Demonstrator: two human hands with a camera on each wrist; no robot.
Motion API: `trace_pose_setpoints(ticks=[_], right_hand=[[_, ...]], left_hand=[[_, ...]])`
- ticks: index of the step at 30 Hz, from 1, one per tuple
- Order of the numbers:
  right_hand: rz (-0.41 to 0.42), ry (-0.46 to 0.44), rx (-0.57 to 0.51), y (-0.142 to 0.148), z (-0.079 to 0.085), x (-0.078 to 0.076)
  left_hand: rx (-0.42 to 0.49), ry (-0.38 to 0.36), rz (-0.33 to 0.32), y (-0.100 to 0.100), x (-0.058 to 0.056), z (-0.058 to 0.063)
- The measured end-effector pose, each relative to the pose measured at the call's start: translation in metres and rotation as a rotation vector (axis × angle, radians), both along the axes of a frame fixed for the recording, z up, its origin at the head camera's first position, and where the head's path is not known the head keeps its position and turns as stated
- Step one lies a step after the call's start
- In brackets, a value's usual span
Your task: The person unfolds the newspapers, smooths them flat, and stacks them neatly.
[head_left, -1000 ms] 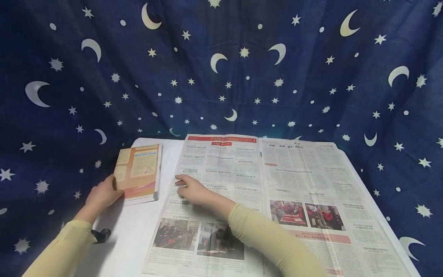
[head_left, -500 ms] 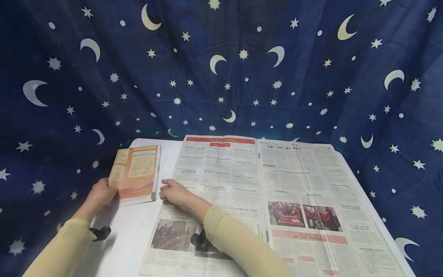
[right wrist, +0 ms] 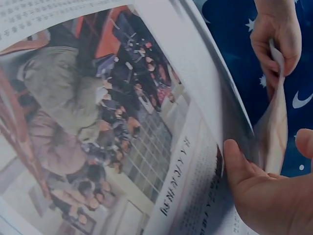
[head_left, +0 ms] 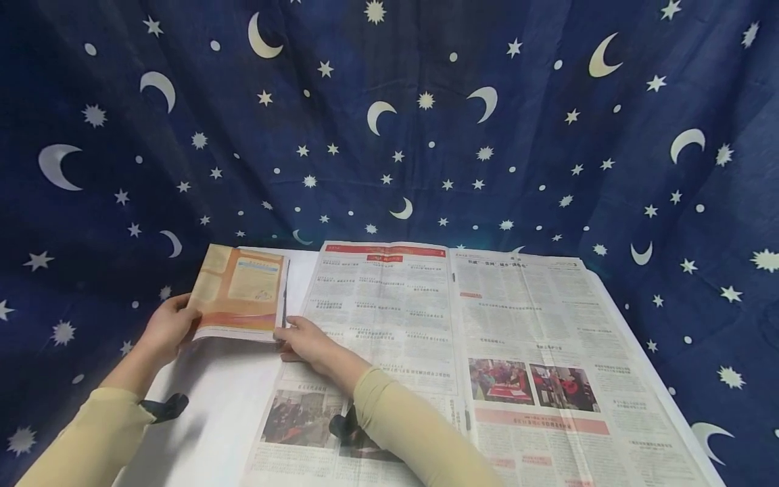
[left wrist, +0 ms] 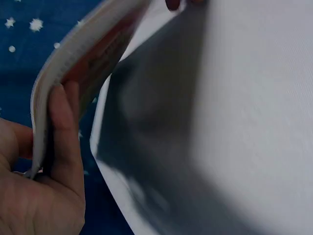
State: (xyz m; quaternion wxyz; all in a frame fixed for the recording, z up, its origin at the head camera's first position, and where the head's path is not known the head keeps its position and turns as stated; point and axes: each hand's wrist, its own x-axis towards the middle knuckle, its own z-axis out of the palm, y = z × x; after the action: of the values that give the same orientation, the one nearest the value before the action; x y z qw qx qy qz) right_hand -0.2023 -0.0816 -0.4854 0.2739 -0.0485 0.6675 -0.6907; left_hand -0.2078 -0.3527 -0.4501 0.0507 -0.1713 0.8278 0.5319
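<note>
An orange-covered booklet (head_left: 243,291) is raised off the table's left end, its near edge bowed. My left hand (head_left: 170,328) grips its left edge; in the left wrist view, fingers (left wrist: 66,132) lie against one face, with the thumb on the other side of the thick pages (left wrist: 44,93). At the booklet's near right corner, my right hand (head_left: 307,341) holds on, one fingertip over the cover. The right wrist view has the booklet (right wrist: 276,122) edge-on between both hands, the right fingers (right wrist: 239,166) beside the newspaper's edge.
An open newspaper (head_left: 414,365) spreads over the middle and right of the white table (head_left: 201,406), under my right forearm. A dark blue curtain (head_left: 341,115) with moons and stars hangs behind and at both sides. Small black devices (head_left: 167,408) sit at my wrists.
The booklet has risen from the table, tilting with its near edge up. My right hand has moved left off the newspaper to the booklet's right corner. The left hand kept its grip.
</note>
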Motion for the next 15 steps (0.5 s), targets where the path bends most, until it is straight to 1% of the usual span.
trace_pose_setpoints(ticks=[4, 8, 12, 15], right_hand=[[-0.017, 0.012, -0.085, 0.003, 0.002, -0.004], [-0.100, 0.024, -0.132, 0.013, 0.007, -0.012], [-0.198, 0.046, -0.119, 0.035, 0.012, -0.024], [-0.236, 0.097, -0.043, 0.057, 0.016, -0.031]], left_hand=[[0.114, 0.055, -0.026, 0.011, -0.001, 0.007], [0.197, 0.096, -0.079, 0.032, -0.001, 0.009], [0.243, 0.109, -0.167, 0.057, 0.000, 0.010], [0.248, 0.109, -0.228, 0.077, -0.001, 0.010]])
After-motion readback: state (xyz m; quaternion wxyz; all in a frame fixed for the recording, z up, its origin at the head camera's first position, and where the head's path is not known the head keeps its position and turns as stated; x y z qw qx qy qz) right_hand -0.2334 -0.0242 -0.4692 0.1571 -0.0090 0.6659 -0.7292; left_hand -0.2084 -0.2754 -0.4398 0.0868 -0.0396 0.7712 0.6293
